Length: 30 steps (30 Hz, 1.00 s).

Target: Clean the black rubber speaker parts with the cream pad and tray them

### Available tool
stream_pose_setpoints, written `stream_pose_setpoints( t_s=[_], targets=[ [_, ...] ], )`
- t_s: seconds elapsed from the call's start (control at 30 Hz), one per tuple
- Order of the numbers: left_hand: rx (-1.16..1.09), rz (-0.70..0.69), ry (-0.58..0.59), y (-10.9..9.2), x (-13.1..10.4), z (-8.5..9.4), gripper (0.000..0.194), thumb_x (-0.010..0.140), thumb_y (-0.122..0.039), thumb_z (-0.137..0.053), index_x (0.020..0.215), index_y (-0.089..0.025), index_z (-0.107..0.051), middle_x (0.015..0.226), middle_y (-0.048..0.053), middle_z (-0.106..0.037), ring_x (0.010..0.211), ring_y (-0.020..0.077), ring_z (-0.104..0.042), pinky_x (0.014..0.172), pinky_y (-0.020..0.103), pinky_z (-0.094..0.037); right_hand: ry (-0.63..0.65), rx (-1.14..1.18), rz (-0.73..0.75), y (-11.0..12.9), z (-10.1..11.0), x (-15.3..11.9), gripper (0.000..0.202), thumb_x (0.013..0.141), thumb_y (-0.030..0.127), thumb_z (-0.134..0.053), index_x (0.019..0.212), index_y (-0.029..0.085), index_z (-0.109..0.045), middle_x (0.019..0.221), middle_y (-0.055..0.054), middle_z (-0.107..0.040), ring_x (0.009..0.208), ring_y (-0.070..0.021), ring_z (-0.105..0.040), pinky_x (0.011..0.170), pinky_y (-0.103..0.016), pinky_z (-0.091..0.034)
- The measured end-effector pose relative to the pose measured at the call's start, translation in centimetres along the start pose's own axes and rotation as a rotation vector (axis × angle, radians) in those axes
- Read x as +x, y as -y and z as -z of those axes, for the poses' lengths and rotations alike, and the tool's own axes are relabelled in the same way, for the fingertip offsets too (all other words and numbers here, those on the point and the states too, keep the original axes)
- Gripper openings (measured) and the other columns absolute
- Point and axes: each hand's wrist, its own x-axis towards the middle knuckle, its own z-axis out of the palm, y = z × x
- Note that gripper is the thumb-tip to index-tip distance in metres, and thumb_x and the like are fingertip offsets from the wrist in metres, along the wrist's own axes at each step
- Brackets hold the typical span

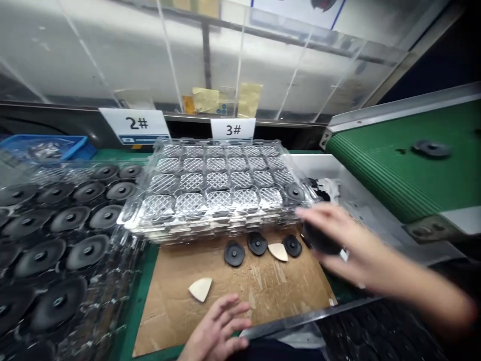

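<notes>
My right hand [338, 240], blurred by motion, grips a black disc [319, 238] just right of the clear tray stack's front corner. Over the lower part of the brown cardboard [173, 301], my left hand [221, 328] has its fingers apart and holds nothing. Several round black parts, one of them a disc with a centre stud [234, 253], lie on the cardboard below the stack. Two cream wedge-shaped pieces lie there too, one at the left [200, 289] and one between discs [278, 251]. The top clear tray [218, 198] has one black disc [294, 192] in its front right pocket.
Trays full of black discs [71, 219] fill the left side. A blue bin [80, 149] stands behind them. At the right is a green conveyor [424, 175] carrying a dark part [431, 149]. Another disc tray [372, 331] sits at the lower right.
</notes>
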Motion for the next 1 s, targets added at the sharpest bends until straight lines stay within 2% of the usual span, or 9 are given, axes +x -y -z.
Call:
stream_pose_setpoints(
  t_s=[0.07,0.17,0.27,0.4,0.5,0.63,0.8,0.9,1.0],
  targets=[
    [0.066,-0.082,0.055,0.8,1.3,-1.7,0.059,0.056,-0.035,-0.077,0.112,-0.032,-0.059,0.121,0.009,-0.058,0.109,0.0271,-0.054,0.084,0.038,-0.045,0.105,0.201,0.102,5.1,-5.9,-2.3,0.078,0.071,0.017,-0.058,0.140,0.023,-0.023,0.128,-0.011,-0.042,0.116,-0.0235,-0.047,0.093,-0.029,-0.046],
    [0.146,-0.196,0.091,2.0,1.9,-2.4,0.066,0.059,-0.040,-0.074,0.120,-0.029,-0.052,0.124,0.012,-0.055,0.117,0.0302,-0.048,0.096,0.044,-0.035,0.028,0.504,0.069,10.3,-13.8,-4.8,0.076,0.070,0.015,-0.053,0.138,0.026,-0.022,0.126,-0.010,-0.044,0.118,-0.0244,-0.046,0.094,-0.032,-0.045],
    [0.124,-0.195,0.021,2.6,0.7,-0.8,0.064,0.059,-0.043,-0.073,0.118,-0.024,-0.055,0.120,0.015,-0.057,0.121,0.0319,-0.044,0.101,0.045,-0.030,0.008,0.619,-0.058,12.7,-18.1,-5.3,0.073,0.068,0.014,-0.052,0.136,0.024,-0.027,0.128,-0.012,-0.042,0.121,-0.0268,-0.043,0.096,-0.037,-0.043],
    [-0.022,-0.174,-0.169,1.9,-2.2,2.1,0.056,0.057,-0.037,-0.076,0.110,-0.028,-0.060,0.126,0.010,-0.054,0.120,0.0323,-0.045,0.100,0.045,-0.032,0.189,0.595,0.155,13.9,-17.7,-3.0,0.081,0.070,0.032,-0.064,0.139,0.022,-0.024,0.133,-0.013,-0.042,0.126,-0.0322,-0.035,0.103,-0.048,-0.031],
    [-0.157,-0.239,-0.274,0.6,-4.5,3.3,0.051,0.064,-0.036,-0.071,0.112,-0.038,-0.056,0.122,0.004,-0.057,0.113,0.0309,-0.052,0.096,0.046,-0.038,0.243,0.567,0.076,14.2,-17.2,0.3,0.075,0.075,0.038,-0.061,0.139,0.025,-0.024,0.134,-0.011,-0.041,0.122,-0.0275,-0.042,0.099,-0.040,-0.039],
    [-0.230,-0.453,-0.383,-1.4,-6.9,3.2,0.044,0.075,-0.034,-0.062,0.117,-0.039,-0.051,0.120,0.003,-0.059,0.114,0.0295,-0.052,0.099,0.046,-0.035,0.148,0.533,-0.132,15.4,-20.7,3.6,0.043,0.087,0.025,-0.043,0.129,0.020,-0.041,0.124,-0.015,-0.043,0.104,-0.0250,-0.054,0.087,-0.041,-0.047],
    [-0.273,-0.528,-0.421,-2.3,-8.2,2.5,0.049,0.073,-0.037,-0.063,0.120,-0.036,-0.049,0.123,0.006,-0.058,0.115,0.0284,-0.052,0.101,0.041,-0.035,0.178,0.597,0.024,17.7,-24.8,2.9,0.027,0.088,0.019,-0.040,0.106,0.020,-0.059,0.100,-0.010,-0.057,0.089,-0.0214,-0.056,0.077,-0.036,-0.049],
    [-0.282,-0.532,-0.412,-2.5,-8.3,2.1,0.046,0.073,-0.038,-0.062,0.118,-0.033,-0.051,0.123,0.009,-0.057,0.115,0.0283,-0.051,0.100,0.040,-0.037,0.190,0.631,0.070,17.4,-23.9,2.5,0.024,0.087,0.020,-0.043,0.102,0.021,-0.062,0.078,-0.006,-0.060,0.074,-0.0190,-0.057,0.068,-0.032,-0.049],
    [-0.260,-0.528,-0.398,-2.7,-7.8,1.6,0.042,0.078,-0.033,-0.058,0.119,-0.029,-0.051,0.122,0.009,-0.058,0.115,0.0275,-0.051,0.100,0.040,-0.037,0.146,0.651,-0.002,16.5,-20.8,3.5,0.021,0.086,0.022,-0.048,0.101,0.019,-0.062,0.078,-0.005,-0.063,0.072,-0.0175,-0.058,0.066,-0.029,-0.048]
  ],
)
